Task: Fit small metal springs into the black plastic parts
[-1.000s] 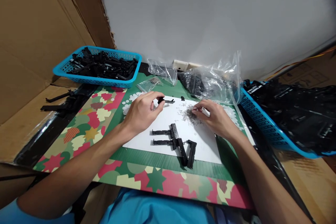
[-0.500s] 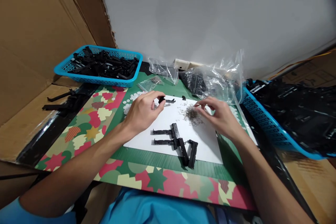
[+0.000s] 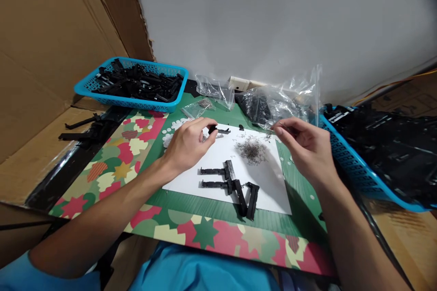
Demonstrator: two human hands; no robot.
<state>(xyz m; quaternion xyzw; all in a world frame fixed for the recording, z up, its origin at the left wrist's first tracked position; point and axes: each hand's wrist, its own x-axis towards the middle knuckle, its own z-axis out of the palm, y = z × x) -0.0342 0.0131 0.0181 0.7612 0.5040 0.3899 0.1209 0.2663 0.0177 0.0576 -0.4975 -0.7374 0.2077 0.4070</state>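
**Black clip pinched over white sheet, baskets full on both sides**

From the head camera I see my left hand (image 3: 187,144) pinching a small black clip (image 3: 218,130) between thumb and fingertips, just above the far edge of the white sheet (image 3: 218,170); my right hand (image 3: 307,148) hovers right of the spring pile (image 3: 251,150), thumb and forefinger drawn close, and I cannot tell whether anything sits between them; nearer me on the sheet lie the black parts (image 3: 232,185), several long pieces lying close together.

Far left, a blue basket (image 3: 133,100) holds a heap of black plastic pieces; at the right edge a second basket (image 3: 355,163) is piled well above its rim with larger black parts; between them, against the wall, a clear bag (image 3: 283,100) holds dark pieces, and two smaller bags (image 3: 208,97) lie beside it, one with a few tiny metal bits inside; all of it rests on the patterned mat (image 3: 112,168).
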